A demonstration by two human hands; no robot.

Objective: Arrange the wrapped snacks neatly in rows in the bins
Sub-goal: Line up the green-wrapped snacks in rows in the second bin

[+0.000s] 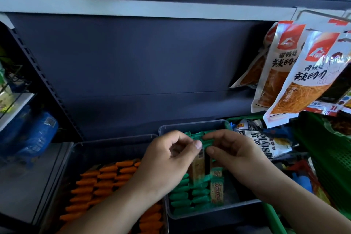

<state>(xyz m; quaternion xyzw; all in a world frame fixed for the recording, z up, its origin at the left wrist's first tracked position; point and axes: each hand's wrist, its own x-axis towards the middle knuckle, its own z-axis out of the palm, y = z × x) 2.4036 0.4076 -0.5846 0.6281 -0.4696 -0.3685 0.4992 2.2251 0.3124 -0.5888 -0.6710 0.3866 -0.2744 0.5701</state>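
Left hand (169,154), right hand (230,150): both pinch green-wrapped snacks (197,136) (fingers curled) over right clear bin (190,125); orange snacks (106,176) in left bin.

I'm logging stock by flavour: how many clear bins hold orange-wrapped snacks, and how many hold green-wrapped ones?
Left clear bin with orange snacks: 1
Right clear bin with green snacks: 1
Total: 2 bins

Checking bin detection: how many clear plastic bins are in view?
2. The left bin, at lower left, holds orange-wrapped snacks. The right bin, beside it at centre, holds green-wrapped snacks. Others may be hidden outside the frame.
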